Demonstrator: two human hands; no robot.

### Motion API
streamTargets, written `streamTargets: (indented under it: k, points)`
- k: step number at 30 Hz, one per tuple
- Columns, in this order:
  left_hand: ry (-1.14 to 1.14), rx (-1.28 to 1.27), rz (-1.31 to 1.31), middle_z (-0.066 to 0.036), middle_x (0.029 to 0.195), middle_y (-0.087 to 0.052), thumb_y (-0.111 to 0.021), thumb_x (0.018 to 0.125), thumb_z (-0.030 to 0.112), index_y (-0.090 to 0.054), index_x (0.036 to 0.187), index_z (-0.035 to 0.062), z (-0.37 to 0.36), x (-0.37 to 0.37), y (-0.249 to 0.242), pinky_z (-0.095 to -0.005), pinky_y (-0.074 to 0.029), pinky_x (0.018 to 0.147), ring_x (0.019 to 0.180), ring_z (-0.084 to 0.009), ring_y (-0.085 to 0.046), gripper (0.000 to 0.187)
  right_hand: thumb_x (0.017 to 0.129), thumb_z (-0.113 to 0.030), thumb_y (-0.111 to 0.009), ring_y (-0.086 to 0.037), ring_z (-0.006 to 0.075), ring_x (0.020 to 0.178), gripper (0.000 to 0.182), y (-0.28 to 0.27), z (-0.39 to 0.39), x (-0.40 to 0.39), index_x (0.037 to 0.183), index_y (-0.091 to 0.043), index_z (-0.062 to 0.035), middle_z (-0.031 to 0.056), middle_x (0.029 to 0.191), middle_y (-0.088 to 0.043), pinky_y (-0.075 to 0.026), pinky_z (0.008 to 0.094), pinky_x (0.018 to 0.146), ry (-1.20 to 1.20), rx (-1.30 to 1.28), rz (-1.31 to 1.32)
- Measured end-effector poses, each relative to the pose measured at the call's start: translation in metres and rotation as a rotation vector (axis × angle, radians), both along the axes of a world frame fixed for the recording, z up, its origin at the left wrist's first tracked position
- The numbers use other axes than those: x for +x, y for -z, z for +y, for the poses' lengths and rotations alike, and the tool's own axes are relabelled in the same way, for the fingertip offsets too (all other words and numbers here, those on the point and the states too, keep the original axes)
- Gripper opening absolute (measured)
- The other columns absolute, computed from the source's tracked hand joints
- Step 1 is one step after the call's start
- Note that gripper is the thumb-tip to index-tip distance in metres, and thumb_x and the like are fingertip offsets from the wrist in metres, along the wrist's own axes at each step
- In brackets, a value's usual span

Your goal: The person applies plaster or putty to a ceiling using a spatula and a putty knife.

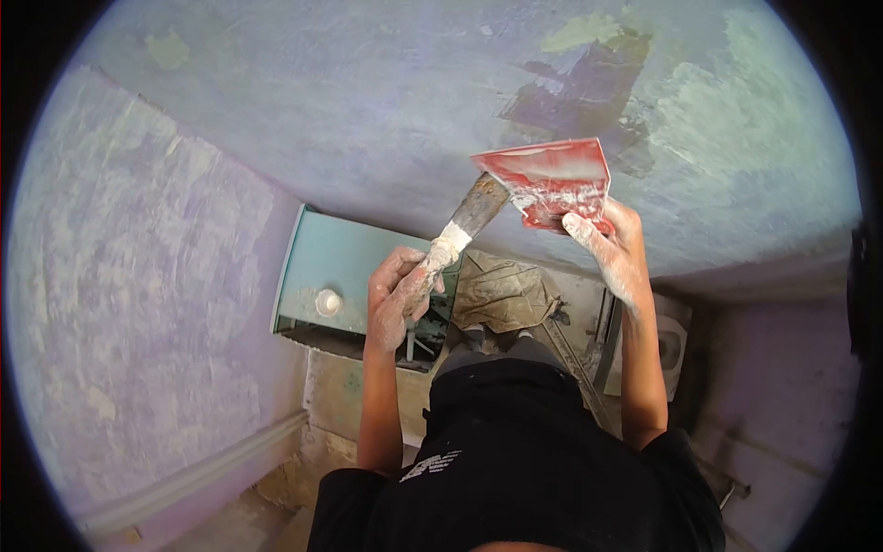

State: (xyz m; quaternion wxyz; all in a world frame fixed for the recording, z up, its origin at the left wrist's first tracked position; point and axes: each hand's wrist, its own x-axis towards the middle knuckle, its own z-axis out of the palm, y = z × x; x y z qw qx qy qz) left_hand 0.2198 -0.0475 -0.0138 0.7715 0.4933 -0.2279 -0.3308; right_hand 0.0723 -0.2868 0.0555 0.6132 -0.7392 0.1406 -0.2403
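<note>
My left hand (397,293), dusted with white, is wrapped round the handle of a putty knife (479,204). The knife's worn metal blade slants up to the right, and its tip meets the lower left edge of a red plastic spreader (556,179). White paste smears the spreader's face and lower part. My right hand (614,250) grips the spreader near its lower right corner, thumb in front; the other fingers are mostly hidden behind it. Ahead of both tools is the wall (386,101), with a darker damp-looking patch (589,87) above the spreader.
A pale green cabinet (359,253) stands below on the left, with a small white cup (328,302) on it. A crumpled brown cloth (501,290) lies by my feet. The left wall (138,304) is patchy with white. A whitish appliance-like box (658,350) sits at lower right.
</note>
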Motion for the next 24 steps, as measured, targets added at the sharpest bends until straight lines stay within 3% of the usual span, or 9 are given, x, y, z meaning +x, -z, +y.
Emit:
streamTargets:
  k: [4, 6, 7, 8, 11, 14, 19, 21, 24]
  points:
    - [-0.042, 0.065, -0.037, -0.007, 0.077, -0.061, -0.055, 0.095, 0.016, -0.057, 0.108, -0.0012, -0.024, -0.025, -0.002, -0.0183, -0.030, 0.042, 0.051, -0.0030, -0.040, 0.021, 0.088, -0.012, -0.064, -0.059, 0.0108, 0.073, 0.037, -0.014, -0.018, -0.023, 0.124, -0.060, -0.0029, 0.0126, 0.089, -0.069, -0.048, 0.0272, 0.070, -0.010, -0.291, 0.141]
    - [-0.082, 0.119, -0.067, -0.005, 0.077, -0.060, -0.057, 0.095, 0.019, -0.058, 0.110, -0.0020, -0.041, -0.044, -0.006, -0.0182, -0.029, 0.043, 0.052, -0.0024, -0.040, 0.026, 0.088, -0.006, -0.061, -0.062, 0.0158, 0.068, 0.039, -0.017, -0.024, -0.035, 0.128, -0.059, -0.0067, 0.0168, 0.093, -0.070, -0.048, 0.0292, 0.068, 0.048, -0.419, 0.174]
    - [-0.106, 0.174, -0.096, -0.003, 0.077, -0.060, -0.059, 0.095, 0.021, -0.060, 0.113, -0.0028, -0.049, -0.054, -0.008, -0.0181, -0.029, 0.044, 0.053, -0.0018, -0.039, 0.030, 0.083, 0.001, -0.060, -0.067, 0.0258, 0.078, 0.046, -0.016, -0.029, -0.039, 0.128, -0.059, -0.0102, 0.0176, 0.106, -0.068, -0.052, 0.0327, 0.074, 0.000, -0.462, 0.072]
    - [-0.112, 0.185, -0.095, -0.003, 0.077, -0.060, -0.059, 0.095, 0.021, -0.060, 0.113, -0.0028, -0.058, -0.063, -0.009, -0.0181, -0.029, 0.044, 0.053, -0.0018, -0.039, 0.030, 0.083, 0.001, -0.060, -0.067, 0.0258, 0.078, 0.046, -0.013, -0.037, -0.044, 0.128, -0.059, -0.0102, 0.0176, 0.106, -0.068, -0.052, 0.0327, 0.074, -0.007, -0.452, 0.071]
    - [-0.162, 0.287, -0.059, 0.002, 0.076, -0.057, -0.064, 0.093, 0.027, -0.062, 0.116, -0.0039, -0.084, -0.093, -0.010, -0.0173, -0.027, 0.046, 0.056, -0.0003, -0.039, 0.039, 0.067, 0.008, -0.061, -0.060, 0.0339, 0.110, 0.062, -0.002, -0.054, -0.062, 0.126, -0.061, -0.0127, 0.0132, 0.124, -0.061, -0.051, 0.0424, 0.093, -0.026, -0.863, 0.010]
    - [-0.201, 0.312, -0.108, -0.004, 0.077, -0.058, -0.059, 0.095, 0.022, -0.061, 0.117, -0.0061, -0.105, -0.118, -0.012, -0.0175, -0.027, 0.042, 0.049, -0.0014, -0.038, 0.036, 0.067, 0.007, -0.060, -0.056, 0.0335, 0.117, 0.062, 0.011, -0.065, -0.076, 0.125, -0.061, -0.0146, 0.0120, 0.125, -0.059, -0.047, 0.0465, 0.098, 0.017, -1.025, -0.042]
    - [-0.245, 0.324, -0.089, -0.003, 0.076, -0.057, -0.059, 0.095, 0.020, -0.060, 0.118, -0.0060, -0.129, -0.153, -0.012, -0.0182, -0.025, 0.042, 0.049, -0.0012, -0.038, 0.035, 0.071, -0.001, -0.061, -0.050, 0.0361, 0.123, 0.055, 0.027, -0.071, -0.092, 0.124, -0.062, -0.0156, 0.0103, 0.128, -0.056, -0.044, 0.0528, 0.100, 0.072, -1.120, 0.048]
    - [-0.304, 0.334, -0.102, 0.002, 0.074, -0.055, -0.064, 0.093, 0.029, -0.063, 0.116, -0.0021, -0.137, -0.165, -0.014, -0.0178, -0.026, 0.045, 0.055, -0.0004, -0.038, 0.039, 0.072, -0.004, -0.061, -0.049, 0.0372, 0.123, 0.053, 0.035, -0.074, -0.097, 0.124, -0.062, -0.0155, 0.0102, 0.129, -0.055, -0.043, 0.0539, 0.100, 0.086, -1.139, 0.064]
    - [-0.328, 0.365, -0.088, 0.002, 0.073, -0.054, -0.064, 0.093, 0.029, -0.064, 0.116, -0.0018, -0.135, -0.174, -0.012, -0.0178, -0.027, 0.044, 0.054, -0.0004, -0.038, 0.038, 0.074, -0.008, -0.061, -0.049, 0.0376, 0.122, 0.050, 0.048, -0.080, -0.097, 0.123, -0.062, -0.0157, 0.0099, 0.129, -0.055, -0.044, 0.0538, 0.099, 0.072, -1.173, 0.028]
